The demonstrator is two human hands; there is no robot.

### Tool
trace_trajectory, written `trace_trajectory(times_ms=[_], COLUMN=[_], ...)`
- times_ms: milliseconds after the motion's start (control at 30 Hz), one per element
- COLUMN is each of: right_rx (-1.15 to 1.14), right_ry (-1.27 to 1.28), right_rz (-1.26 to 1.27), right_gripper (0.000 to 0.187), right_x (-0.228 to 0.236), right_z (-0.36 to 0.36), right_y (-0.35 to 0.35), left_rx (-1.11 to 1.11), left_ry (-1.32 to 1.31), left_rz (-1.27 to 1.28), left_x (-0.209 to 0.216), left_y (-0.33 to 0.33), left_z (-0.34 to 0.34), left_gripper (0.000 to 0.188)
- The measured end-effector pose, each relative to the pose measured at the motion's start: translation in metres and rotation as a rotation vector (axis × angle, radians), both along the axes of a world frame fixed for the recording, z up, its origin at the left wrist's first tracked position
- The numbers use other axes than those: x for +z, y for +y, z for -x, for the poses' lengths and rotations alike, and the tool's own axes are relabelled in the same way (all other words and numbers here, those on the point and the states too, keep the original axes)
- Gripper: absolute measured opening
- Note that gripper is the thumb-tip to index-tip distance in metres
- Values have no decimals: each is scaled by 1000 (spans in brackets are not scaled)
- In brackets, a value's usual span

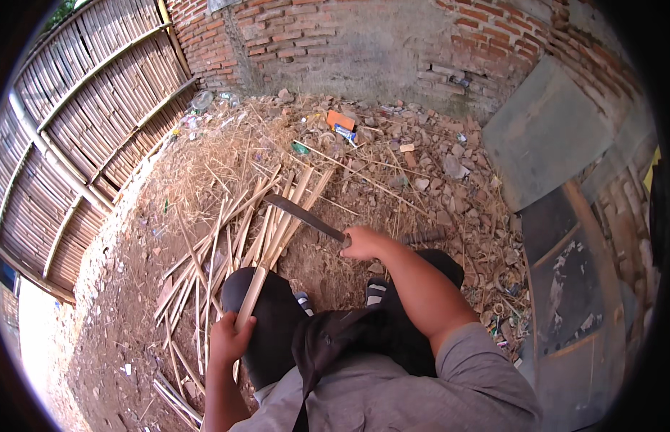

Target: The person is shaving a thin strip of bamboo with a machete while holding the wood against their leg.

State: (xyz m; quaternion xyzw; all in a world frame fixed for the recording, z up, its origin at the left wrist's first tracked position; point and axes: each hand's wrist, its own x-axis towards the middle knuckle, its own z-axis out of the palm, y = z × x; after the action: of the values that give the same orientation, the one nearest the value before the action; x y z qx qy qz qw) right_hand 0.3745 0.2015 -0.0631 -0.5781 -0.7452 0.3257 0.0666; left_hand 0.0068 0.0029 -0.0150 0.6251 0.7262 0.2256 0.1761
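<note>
My left hand is closed round the near end of a pale split bamboo strip, which slants away over my left knee toward the strips on the ground. In my right hand is the handle of a machete. Its dark blade points up and left, crossing above the far part of the bamboo; whether it touches cannot be made out. More bamboo strips lie in a loose, criss-crossed heap left of and beyond my left knee.
Between my feet and the brick wall spreads bare earth with rubble, straw and litter, including an orange piece. A bamboo fence stands left. Grey sheets and a dark framed panel lean at right.
</note>
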Motion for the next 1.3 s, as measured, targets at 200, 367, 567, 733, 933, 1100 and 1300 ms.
trace_trajectory(times_ms=[200,367,567,733,933,1100,1300], right_rx=[0,14,30,7,4,6,9], right_ry=[14,8,9,50,25,25,54], right_rz=[-1,23,-26,-34,41,40,31], right_gripper=[52,55,55,53,58,58,53], right_x=[1,5,-1,-3,4,7,3], right_z=[1,0,-1,-1,1,1,0], right_y=[-2,-3,-1,-3,-3,-4,-4], left_rx=[-1,3,3,9,7,6,28], left_ry=[-2,10,22,14,27,18,26], left_rz=[25,27,19,22,3,-13,43], left_x=[-1,6,7,6,4,7,7], left_y=[0,0,0,0,0,0,1], left_z=[1,-4,-6,-6,-5,-8,-8], left_gripper=[44,43,43,43,43,42,40])
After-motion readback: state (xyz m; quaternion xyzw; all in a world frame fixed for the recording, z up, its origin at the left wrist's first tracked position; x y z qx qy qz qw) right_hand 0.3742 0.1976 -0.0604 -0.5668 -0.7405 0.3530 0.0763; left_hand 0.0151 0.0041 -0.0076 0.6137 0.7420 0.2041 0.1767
